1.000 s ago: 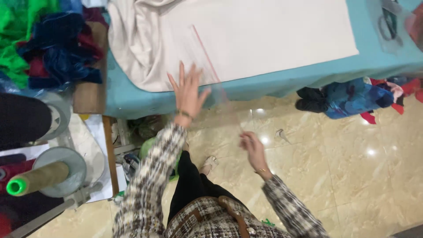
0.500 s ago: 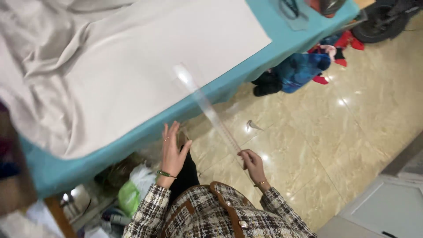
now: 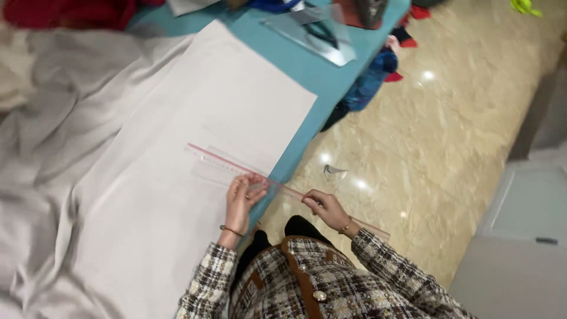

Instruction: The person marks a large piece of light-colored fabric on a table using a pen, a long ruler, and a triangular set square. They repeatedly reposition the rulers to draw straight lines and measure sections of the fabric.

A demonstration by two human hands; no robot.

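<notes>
- Head view, looking straight down: a long clear ruler [image 3: 248, 172] with a pink edge lies slantwise across the near edge of the white paper sheet [image 3: 195, 153], one end on the sheet, the other end jutting out past the teal table [image 3: 295, 65] over the marble floor [image 3: 437, 130].
- Left hand [image 3: 241, 201] is on the ruler right at the table's edge, fingers held together and slightly curled, fingertips pressing down on the pink edge.
- Right hand [image 3: 325, 208] is off the table, out over the floor, fingers bent and closed around the ruler's overhanging part; the ruler runs on beyond it toward the checked sleeve [image 3: 390, 260].
- So the ruler spans both hands, passing under the left fingertips and through the right grip.
- Grey cloth [image 3: 53, 136] lies crumpled to the left of the sheet.
- Far end of the table: a second clear ruler [image 3: 307, 35] with dark scissors [image 3: 322, 29] lying on it.
</notes>
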